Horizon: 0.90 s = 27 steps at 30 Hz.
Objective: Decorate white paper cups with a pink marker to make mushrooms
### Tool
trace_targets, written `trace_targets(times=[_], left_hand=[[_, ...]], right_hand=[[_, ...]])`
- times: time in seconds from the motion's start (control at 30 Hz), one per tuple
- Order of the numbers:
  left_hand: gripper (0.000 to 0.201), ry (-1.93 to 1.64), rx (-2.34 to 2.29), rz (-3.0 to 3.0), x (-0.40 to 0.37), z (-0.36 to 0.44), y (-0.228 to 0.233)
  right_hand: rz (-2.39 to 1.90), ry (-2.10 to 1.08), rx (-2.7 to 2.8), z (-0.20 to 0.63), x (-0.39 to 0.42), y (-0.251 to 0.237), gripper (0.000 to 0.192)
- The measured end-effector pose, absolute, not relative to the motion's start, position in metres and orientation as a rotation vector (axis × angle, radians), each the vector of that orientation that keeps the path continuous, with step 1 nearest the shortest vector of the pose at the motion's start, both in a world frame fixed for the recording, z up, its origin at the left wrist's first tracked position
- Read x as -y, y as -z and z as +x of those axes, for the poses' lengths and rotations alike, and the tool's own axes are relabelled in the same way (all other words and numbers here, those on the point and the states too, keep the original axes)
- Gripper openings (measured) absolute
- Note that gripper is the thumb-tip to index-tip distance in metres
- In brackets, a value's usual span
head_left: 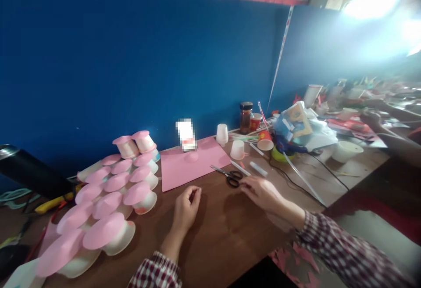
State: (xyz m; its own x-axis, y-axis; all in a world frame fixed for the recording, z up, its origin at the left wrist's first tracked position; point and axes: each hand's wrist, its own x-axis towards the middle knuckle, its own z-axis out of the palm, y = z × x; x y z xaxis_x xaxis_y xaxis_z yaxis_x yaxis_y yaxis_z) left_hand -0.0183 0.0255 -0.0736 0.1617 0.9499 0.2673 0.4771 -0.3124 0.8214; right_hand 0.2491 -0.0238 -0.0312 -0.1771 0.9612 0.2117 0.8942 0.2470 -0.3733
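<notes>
My left hand (pixel 188 205) rests over the brown table with its fingers curled into a loose fist, and nothing shows in it. My right hand (pixel 265 194) is closed at the fingertips on the handle end of black-handled scissors (pixel 232 178), which lie flat with the blades pointing left. Beyond the hands lies a pink paper sheet (pixel 184 171) with a small pink paper disc or cone (pixel 191 157) on it. On the left stand several white paper cups (pixel 123 239) topped with pink paper cones (pixel 104 231).
Behind the sheet, a blurred-out white item (pixel 186 134) stands by the blue partition (pixel 148 59). Two white cups (pixel 237 149), a dark-lidded jar (pixel 246 117), red cups (pixel 265 140), glue sticks (pixel 258 169) and a cable (pixel 289 177) crowd the right. A black bottle (pixel 29 174) leans at left.
</notes>
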Motion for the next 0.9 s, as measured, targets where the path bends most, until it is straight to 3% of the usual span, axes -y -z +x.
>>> trace_targets(times=[0.3,0.53,0.77,0.9], left_hand=[[0.029,-1.007,-1.353,1.880,-0.027,-0.018,0.072],[0.029,-0.980,-1.358,1.861,-0.029,-0.017,0.072],[0.028,-0.993,-1.357,1.859,-0.029,-0.016,0.073],[0.026,-1.032,-1.333,1.831,-0.028,-0.016,0.074]], right_hand=[[-1.919,0.072,2.060,0.299,-0.043,0.017,0.029],[-1.845,-0.139,1.732,0.297,-0.086,0.031,0.050],[-1.761,-0.256,1.585,0.287,-0.114,0.034,0.041],[-1.674,-0.280,1.475,0.276,-0.110,0.025,0.046]])
